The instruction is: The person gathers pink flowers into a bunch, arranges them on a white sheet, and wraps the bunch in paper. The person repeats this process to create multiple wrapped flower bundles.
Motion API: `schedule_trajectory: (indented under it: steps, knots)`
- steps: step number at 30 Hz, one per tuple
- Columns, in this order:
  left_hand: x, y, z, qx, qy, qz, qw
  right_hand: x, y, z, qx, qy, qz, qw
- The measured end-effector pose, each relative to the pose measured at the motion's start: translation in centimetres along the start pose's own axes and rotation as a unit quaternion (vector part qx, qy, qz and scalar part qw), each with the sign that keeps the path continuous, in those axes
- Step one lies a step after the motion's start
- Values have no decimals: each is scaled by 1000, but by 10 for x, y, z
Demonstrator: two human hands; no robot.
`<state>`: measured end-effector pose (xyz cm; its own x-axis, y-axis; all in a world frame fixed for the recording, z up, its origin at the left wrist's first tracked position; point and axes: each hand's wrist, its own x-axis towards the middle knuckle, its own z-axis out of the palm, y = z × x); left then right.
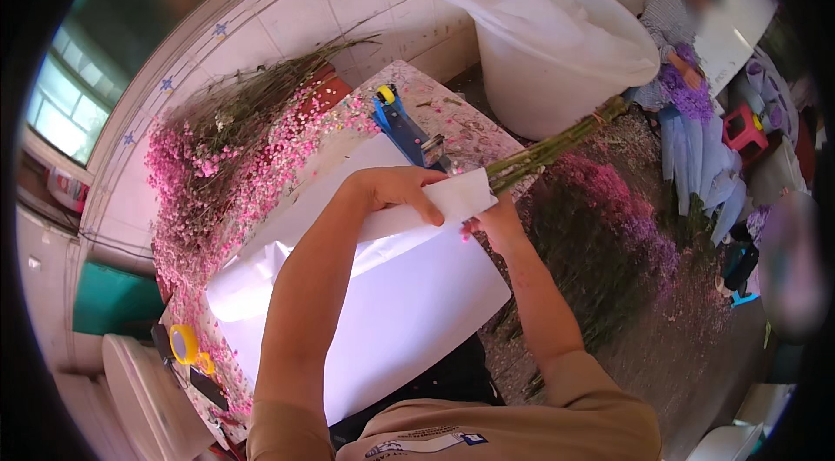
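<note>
A bunch of flowers wrapped in white paper lies slantwise in front of me, its bare green stems sticking out to the upper right. My left hand is closed over the top of the rolled white paper, with the thumb pressing on its near side. Below the roll's stem end, my right hand grips from underneath, its fingers partly hidden by the paper. The blooms are covered by the wrapping. Flat white sheets spread under my arms, and a blue tape dispenser stands just beyond my left hand.
Loose pink flowers heap along the table's left side. Yellow tape rolls lie at the near left. A large white tub stands beyond the table. Pink and purple bunches cover the floor at right, where another person holds purple flowers.
</note>
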<state>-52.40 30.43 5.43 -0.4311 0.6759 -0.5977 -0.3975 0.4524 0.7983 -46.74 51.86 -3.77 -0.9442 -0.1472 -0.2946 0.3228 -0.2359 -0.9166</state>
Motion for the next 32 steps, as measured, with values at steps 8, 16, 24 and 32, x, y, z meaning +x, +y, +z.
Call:
schedule_trajectory:
  steps: [8, 16, 24, 32]
  knots:
    - [14, -36, 15, 48, 142, 94, 984, -58, -30, -7, -166, -269, 119, 941]
    - [25, -40, 19, 162, 234, 139, 948, 80, -57, 16, -334, -77, -133, 930]
    - [39, -64, 6, 218, 305, 231, 898, 117, -57, 23, -642, -65, -335, 687]
    - [23, -82, 64, 302, 438, 121, 838, 86, -47, 25, -544, -234, -214, 777]
